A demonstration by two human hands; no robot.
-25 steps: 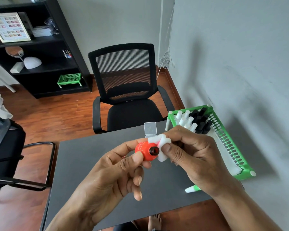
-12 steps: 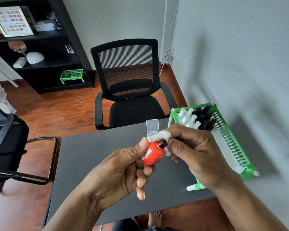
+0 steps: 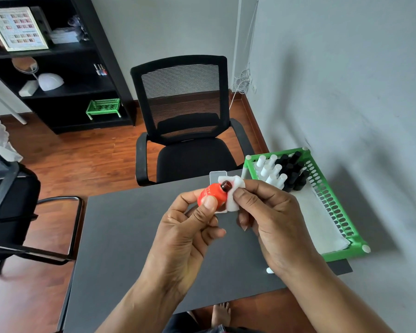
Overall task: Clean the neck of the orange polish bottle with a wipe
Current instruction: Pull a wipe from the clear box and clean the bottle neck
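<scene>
- Left hand (image 3: 185, 233): holds the orange polish bottle (image 3: 213, 194) above the dark grey table (image 3: 120, 236); the thumb is curled over the bottle's body, with the fingers behind it, clamped on the bottle.
- Orange polish bottle: uncapped and tilted, with the dark neck (image 3: 225, 185) pointing up and away toward the right; it sits in the air between the 2 hands, near the far edge of the table.
- Right hand (image 3: 271, 219): pinches a white wipe (image 3: 234, 195); the thumb presses the wipe from the front, with the fingers curled behind it.
- Wipe: folded around the right side of the bottle's neck, touching it; part of it rises behind the neck.
- A small clear plastic lid or box (image 3: 217, 176) shows just behind the bottle and wipe; whether it rests on the table cannot be told.
- Green plastic basket (image 3: 341, 254): stands at the right edge of the table against the wall and holds upright polish bottles with white and black caps (image 3: 281, 169) at its far end, on a white liner.
- A black mesh office chair (image 3: 185, 121) stands beyond the table.
- A small white object (image 3: 269, 270) lies on the table, partly hidden by the right wrist.
</scene>
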